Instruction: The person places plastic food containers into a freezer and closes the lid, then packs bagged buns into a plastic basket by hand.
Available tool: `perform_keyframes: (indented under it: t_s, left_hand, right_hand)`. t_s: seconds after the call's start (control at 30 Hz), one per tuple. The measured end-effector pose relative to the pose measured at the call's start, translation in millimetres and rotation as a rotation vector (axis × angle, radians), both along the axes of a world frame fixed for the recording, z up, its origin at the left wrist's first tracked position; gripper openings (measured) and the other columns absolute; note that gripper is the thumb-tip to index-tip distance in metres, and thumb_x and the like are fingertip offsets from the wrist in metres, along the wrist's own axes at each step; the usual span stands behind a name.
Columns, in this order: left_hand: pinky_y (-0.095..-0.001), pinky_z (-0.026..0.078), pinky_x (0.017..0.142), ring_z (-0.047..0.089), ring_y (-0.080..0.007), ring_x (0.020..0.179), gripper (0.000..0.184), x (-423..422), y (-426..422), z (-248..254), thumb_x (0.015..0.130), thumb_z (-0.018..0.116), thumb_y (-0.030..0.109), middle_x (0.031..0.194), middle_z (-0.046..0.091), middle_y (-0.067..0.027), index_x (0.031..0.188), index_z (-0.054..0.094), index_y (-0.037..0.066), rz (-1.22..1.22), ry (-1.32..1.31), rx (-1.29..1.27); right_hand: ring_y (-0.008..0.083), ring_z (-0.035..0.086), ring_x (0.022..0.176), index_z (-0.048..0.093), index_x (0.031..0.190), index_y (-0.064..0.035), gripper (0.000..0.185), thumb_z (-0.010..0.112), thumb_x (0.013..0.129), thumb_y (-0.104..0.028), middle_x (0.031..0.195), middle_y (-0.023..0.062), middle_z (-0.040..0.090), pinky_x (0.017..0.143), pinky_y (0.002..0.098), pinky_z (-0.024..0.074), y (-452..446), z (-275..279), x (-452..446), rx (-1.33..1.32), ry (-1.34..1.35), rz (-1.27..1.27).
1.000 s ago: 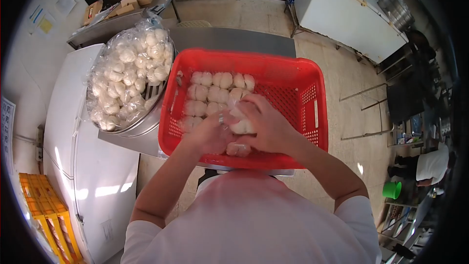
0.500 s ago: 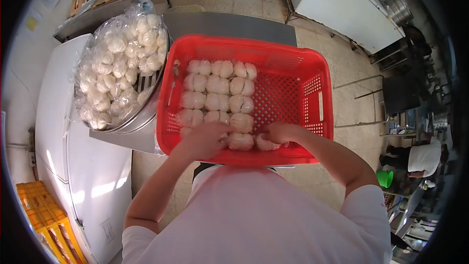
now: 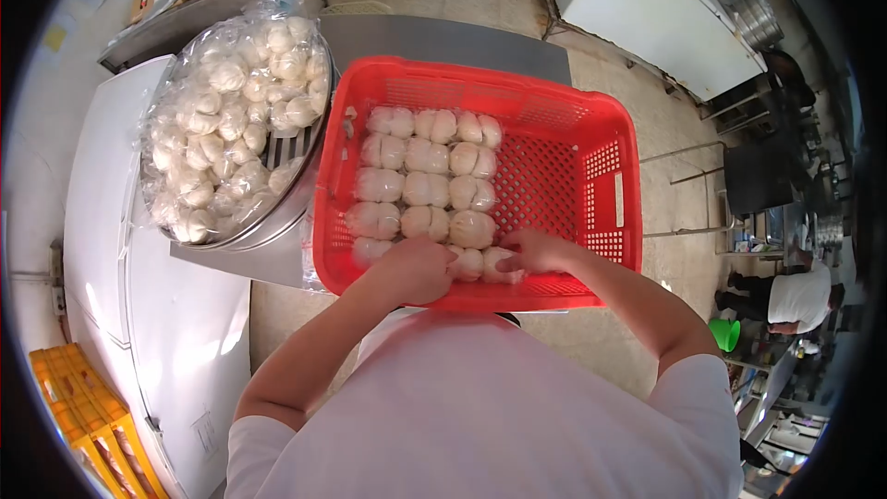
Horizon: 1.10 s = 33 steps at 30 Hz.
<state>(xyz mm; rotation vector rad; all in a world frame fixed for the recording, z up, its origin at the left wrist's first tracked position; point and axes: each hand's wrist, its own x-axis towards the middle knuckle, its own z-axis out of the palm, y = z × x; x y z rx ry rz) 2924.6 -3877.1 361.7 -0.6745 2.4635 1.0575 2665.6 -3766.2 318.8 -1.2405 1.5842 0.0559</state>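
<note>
Wrapped white buns lie in rows on the left and middle of a red perforated crate. My left hand is bent at the near row, its fingers curled against the left side of a wrapped bun pack. At that row's right end, my right hand has its thumb and fingers closed on another bun pack. The two packs sit side by side, between my hands. Part of the near row is hidden under my left hand.
Left of the crate, a round metal steamer holds many bagged buns. Both rest on a grey table. A white chest freezer stands at the back right. At far right is another person near a green bucket.
Since a second ago, both hands have parted and lowered to the near row, and the pack they held now lies in the crate. Over the last half second, my left hand moved right.
</note>
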Motion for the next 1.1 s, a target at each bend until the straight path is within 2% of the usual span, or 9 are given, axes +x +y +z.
perform_keyframes:
  t_s: [0.2, 0.3, 0.4, 0.57, 0.63, 0.73, 0.83, 0.93, 1.1]
  left_hand:
    - [-0.049, 0.054, 0.096, 0.068, -0.0405, 0.107, 0.037, 7.1, -1.5, -4.2, 0.091, 0.059, 0.019, 0.114, 0.073, -0.0218, 0.122, 0.072, 0.003, 0.141, 0.209, -0.025]
    - [-0.0469, 0.055, 0.091, 0.069, -0.0392, 0.105, 0.034, 20.7, -6.3, 16.7, 0.088, 0.065, 0.013, 0.114, 0.073, -0.0211, 0.119, 0.073, 0.003, 0.31, 0.461, -0.033]
    - [-0.0425, 0.057, 0.087, 0.071, -0.0366, 0.104, 0.035, 48.9, -25.9, 43.7, 0.083, 0.067, 0.004, 0.114, 0.074, -0.0195, 0.117, 0.074, 0.004, 0.57, 0.611, -0.005]
    - [-0.0382, 0.056, 0.093, 0.072, -0.0313, 0.11, 0.039, 117.5, -117.3, 25.4, 0.079, 0.064, -0.002, 0.117, 0.074, -0.0185, 0.116, 0.074, 0.003, 0.942, 0.6, -0.371]
    - [-0.0406, 0.054, 0.098, 0.07, -0.0307, 0.114, 0.036, 153.6, -148.0, 0.5, 0.084, 0.068, 0.003, 0.121, 0.073, -0.0193, 0.119, 0.074, 0.005, 0.837, 0.45, -0.608]
    - [-0.0422, 0.051, 0.104, 0.066, -0.033, 0.121, 0.04, 189.6, -186.6, -48.4, 0.087, 0.069, 0.006, 0.131, 0.069, -0.0202, 0.126, 0.072, 0.008, 0.798, 0.266, -0.218]
    - [-0.0411, 0.049, 0.107, 0.06, -0.0342, 0.132, 0.051, 194.1, -196.0, -50.1, 0.086, 0.07, 0.004, 0.141, 0.064, -0.0198, 0.136, 0.068, 0.01, 0.697, 0.238, -0.155]
    - [-0.0392, 0.047, 0.11, 0.055, -0.0343, 0.139, 0.051, 195.3, -186.0, -41.2, 0.082, 0.066, -0.004, 0.145, 0.061, -0.0214, 0.131, 0.072, 0.009, 0.65, 0.446, -0.137]
    - [-0.0411, 0.044, 0.113, 0.049, -0.0332, 0.145, 0.058, 205.0, -213.6, -72.8, 0.078, 0.058, -0.006, 0.15, 0.057, -0.0229, 0.129, 0.074, 0.016, 0.558, 0.306, -0.114]
  right_hand:
    - [0.0387, 0.069, 0.114, 0.069, 0.126, 0.0009, 0.055, 0.07, 0.094, -0.044, 0.12, 0.0251, 0.072, 0.097, 0.0453, 0.0544, 0.1, -10.8, 8.3, -0.174, 0.209, 0.114]
    - [0.042, 0.071, 0.107, 0.074, 0.113, 0.0033, 0.054, 0.07, 0.093, -0.047, 0.112, 0.0264, 0.073, 0.094, 0.0476, 0.0563, -19.9, 23.2, 18.9, 0.135, 0.42, 0.275]
    - [0.0435, 0.072, 0.1, 0.076, 0.101, 0.0046, 0.057, 0.069, 0.093, -0.051, 0.106, 0.0278, 0.073, 0.09, 0.0505, 0.0571, -14.3, 21.6, 21.0, 0.044, 0.446, 0.357]
    - [0.0404, 0.072, 0.099, 0.069, 0.122, 0.004, 0.055, 0.072, 0.092, -0.042, 0.105, 0.0252, 0.074, 0.087, 0.0486, 0.0573, -47.3, 75.0, 63.2, -0.394, 0.315, 0.055]
    - [0.0383, 0.073, 0.098, 0.066, 0.127, 0.0038, 0.056, 0.074, 0.092, -0.038, 0.106, 0.0236, 0.074, 0.085, 0.0463, 0.0576, -56.4, 83.7, 76.9, -0.582, 0.177, -0.067]
    - [0.0268, 0.074, 0.087, 0.067, 0.124, 0.0047, 0.045, 0.076, 0.091, -0.025, 0.099, 0.0186, 0.075, 0.078, 0.0384, 0.059, -63.4, 95.4, 101.6, -0.61, 0.039, -0.141]
    - [0.0319, 0.074, 0.094, 0.066, 0.126, 0.0045, 0.052, 0.075, 0.092, -0.033, 0.106, 0.0213, 0.074, 0.083, 0.0411, 0.0577, -62.5, 94.0, 107.9, -0.566, 0.022, -0.137]
    - [0.031, 0.074, 0.093, 0.066, 0.126, 0.0051, 0.049, 0.074, 0.093, -0.031, 0.106, 0.0217, 0.074, 0.083, 0.0397, 0.0581, -60.0, 95.2, 107.8, -0.557, -0.014, -0.163]
    - [0.0246, 0.074, 0.088, 0.067, 0.124, 0.0039, 0.044, 0.076, 0.093, -0.026, 0.102, 0.0178, 0.076, 0.08, 0.0366, 0.0591, -55.5, 93.2, 101.2, -0.621, -0.028, -0.18]
